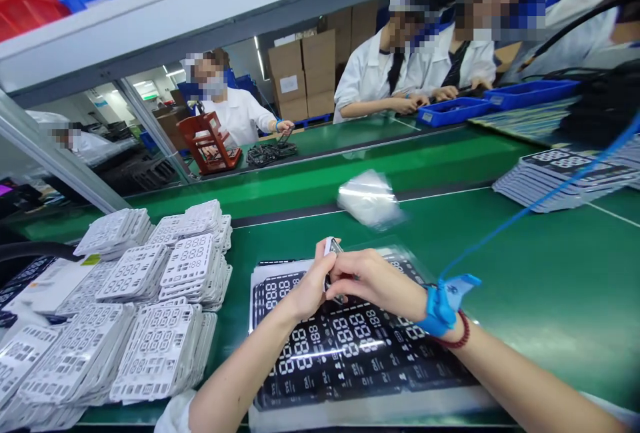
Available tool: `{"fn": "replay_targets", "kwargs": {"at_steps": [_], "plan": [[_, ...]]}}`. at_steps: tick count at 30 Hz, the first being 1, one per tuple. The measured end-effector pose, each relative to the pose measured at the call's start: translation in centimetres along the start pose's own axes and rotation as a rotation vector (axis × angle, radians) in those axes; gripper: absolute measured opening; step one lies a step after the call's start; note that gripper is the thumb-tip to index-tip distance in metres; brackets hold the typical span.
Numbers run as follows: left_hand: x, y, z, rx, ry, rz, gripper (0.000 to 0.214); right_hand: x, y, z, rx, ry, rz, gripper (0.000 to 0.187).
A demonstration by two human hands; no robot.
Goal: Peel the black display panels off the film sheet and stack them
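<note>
Above a stack of black printed sheets, I hold a small flat panel with a white edge (pixel 330 245) between both hands, tilted nearly edge-on. My left hand (pixel 311 285) pinches it from the left, thumb near its top. My right hand (pixel 370 278) has its fingers bent against the panel's right side and lower end. The black sheets (pixel 350 346) carry clear digit and symbol patterns and lie under my hands, partly covered by them. A blue wrist strap (pixel 440 310) and a dark red bead bracelet (pixel 465 330) are on my right wrist.
Stacked white digit-cutout frames (pixel 155 346) fill the left side. A crumpled clear plastic bag (pixel 370 196) lies ahead. Stacked display panels (pixel 565 180) are at right. The strap's blue cord (pixel 540 203) crosses the green bench. Co-workers sit opposite, with blue trays (pixel 455 111) and a brown fixture (pixel 213 143).
</note>
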State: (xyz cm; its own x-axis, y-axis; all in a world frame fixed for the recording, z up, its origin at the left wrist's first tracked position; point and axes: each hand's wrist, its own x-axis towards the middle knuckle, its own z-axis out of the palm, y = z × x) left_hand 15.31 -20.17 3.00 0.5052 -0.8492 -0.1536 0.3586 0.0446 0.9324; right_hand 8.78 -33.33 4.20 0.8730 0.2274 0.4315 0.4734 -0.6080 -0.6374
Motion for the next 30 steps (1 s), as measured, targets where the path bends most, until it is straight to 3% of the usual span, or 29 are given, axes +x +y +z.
{"fn": "replay_targets", "kwargs": {"at_steps": [5, 7, 9, 12, 15, 17, 18, 19, 21, 23, 25, 28, 30], "plan": [[0.6, 0.4, 0.2, -0.022, 0.006, -0.022, 0.058, 0.0, -1.1, -0.1, 0.006, 0.062, -0.033, 0.026], [0.7, 0.9, 0.1, -0.054, 0.016, -0.036, 0.053, 0.0, -1.2, 0.0, 0.034, 0.117, 0.023, 0.02], [0.7, 1.9, -0.4, -0.128, 0.043, -0.07, 0.048, -0.3, -0.2, -0.3, 0.129, 0.198, 0.148, 0.018], [0.7, 4.0, -2.0, -0.299, 0.104, -0.056, 0.046, -1.1, 3.5, -2.1, 0.287, 0.328, 0.279, 0.019], [1.6, 5.3, -4.6, -0.276, 0.299, 0.081, 0.043, -1.7, 7.8, -4.8, 0.413, 0.614, 0.36, 0.023], [2.7, 5.1, -6.4, -0.114, 0.506, 0.117, 0.038, -1.5, 10.1, -6.2, 0.247, 0.781, 0.379, 0.027], [3.2, 4.7, -7.1, -0.047, 0.576, 0.111, 0.036, -1.2, 10.9, -6.6, 0.093, 0.79, 0.383, 0.024], [3.8, 4.2, -7.7, 0.01, 0.629, 0.106, 0.035, -0.8, 11.6, -6.8, -0.086, 0.735, 0.384, 0.019], [4.4, 3.4, -8.3, 0.088, 0.678, 0.123, 0.038, 0.2, 12.6, -6.6, -0.386, 0.504, 0.38, 0.016], [4.2, 3.0, -8.1, 0.185, 0.715, 0.173, 0.043, 1.2, 13.4, -5.9, -0.516, 0.293, 0.375, 0.025], [3.0, 3.2, -7.2, 0.271, 0.725, 0.221, 0.047, 1.9, 13.9, -5.3, -0.533, 0.197, 0.384, 0.025], [-0.6, 3.5, -5.1, 0.484, 0.582, 0.231, 0.046, 1.7, 13.5, -5.0, -0.514, 0.136, 0.413, 0.029], [-3.6, 3.2, -3.8, 0.753, 0.342, 0.154, 0.053, 0.8, 12.2, -4.7, -0.494, 0.109, 0.395, 0.037]]}}
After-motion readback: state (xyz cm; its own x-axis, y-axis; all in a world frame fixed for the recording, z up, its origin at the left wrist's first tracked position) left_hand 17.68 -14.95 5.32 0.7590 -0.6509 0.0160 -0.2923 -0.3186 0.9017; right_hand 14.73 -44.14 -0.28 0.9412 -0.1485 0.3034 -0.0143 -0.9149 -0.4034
